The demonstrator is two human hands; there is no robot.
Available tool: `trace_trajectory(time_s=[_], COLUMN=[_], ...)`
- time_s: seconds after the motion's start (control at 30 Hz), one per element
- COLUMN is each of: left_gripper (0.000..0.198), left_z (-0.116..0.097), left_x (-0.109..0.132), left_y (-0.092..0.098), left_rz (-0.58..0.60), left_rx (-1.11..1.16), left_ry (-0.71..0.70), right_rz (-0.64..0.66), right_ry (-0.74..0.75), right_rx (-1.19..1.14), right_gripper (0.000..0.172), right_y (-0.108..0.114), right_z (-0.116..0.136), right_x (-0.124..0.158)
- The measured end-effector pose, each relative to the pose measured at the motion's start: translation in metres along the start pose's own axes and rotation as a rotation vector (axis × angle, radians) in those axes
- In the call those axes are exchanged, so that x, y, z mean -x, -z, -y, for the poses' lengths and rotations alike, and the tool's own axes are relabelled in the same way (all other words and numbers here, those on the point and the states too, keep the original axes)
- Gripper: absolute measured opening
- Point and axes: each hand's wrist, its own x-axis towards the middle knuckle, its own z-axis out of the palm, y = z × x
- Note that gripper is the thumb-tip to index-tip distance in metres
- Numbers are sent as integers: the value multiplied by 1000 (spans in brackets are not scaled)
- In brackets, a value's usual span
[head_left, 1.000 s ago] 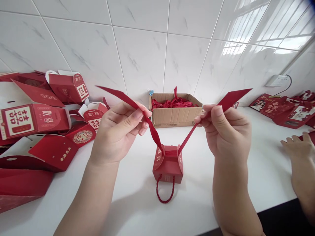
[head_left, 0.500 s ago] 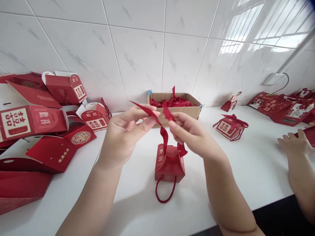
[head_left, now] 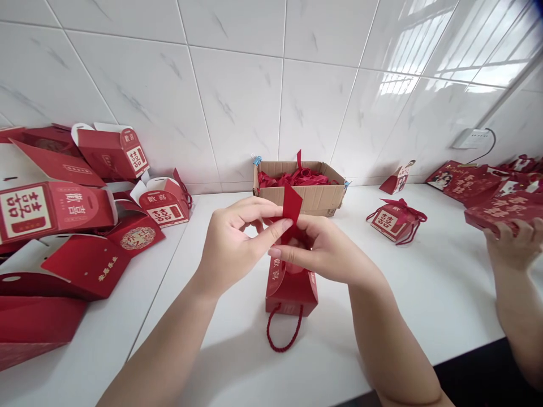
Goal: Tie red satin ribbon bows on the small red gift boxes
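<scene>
Over the table, my left hand [head_left: 244, 240] pinches a red ribbon [head_left: 292, 202] between thumb and fingers, one end pointing up. Close against it, my right hand [head_left: 324, 247] is closed around the ribbon's lower part; its fingertips are partly hidden behind the ribbon and the left thumb. Just below both hands stands a small red gift box [head_left: 292, 294] with gold lettering on its side. From its near face a twisted dark red cord handle [head_left: 283, 350] lies on the table. The hands cover the box's top.
Behind the hands stands a cardboard box [head_left: 324, 198] of red ribbons. Red gift boxes [head_left: 55, 212] pile up at left. A tied gift box [head_left: 392, 220] sits right of centre. At far right, another person's hand [head_left: 515, 240] holds a red box [head_left: 504, 209].
My hands have come together over the box, and a ribbon end now points up between them. The other person's hand has brought a red box further into view.
</scene>
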Motion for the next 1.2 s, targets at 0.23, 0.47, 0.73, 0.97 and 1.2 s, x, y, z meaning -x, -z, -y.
trace_trajectory(time_s=[0.23, 0.47, 0.73, 0.97, 1.2], left_gripper=[26, 31, 31, 32, 25], left_z=[-2, -7, -7, -8, 3], left_x=[0, 3, 2, 2, -4], left_y=[19, 29, 28, 27, 20], left_rz=[19, 28, 72, 391, 391], left_rx=[207, 94, -60, -135, -129], left_ry=[-51, -266, -303, -230, 20], right_rz=[73, -69, 96, 52, -23], right_ry=[18, 26, 66, 44, 62], right_rx=[-119, -364, -458, -598, -418], right_gripper=[32, 30, 25, 27, 36], right_y=[2, 11, 42, 45, 33], right_z=[0, -5, -25, -30, -10], right_x=[1, -3, -3, -7, 4])
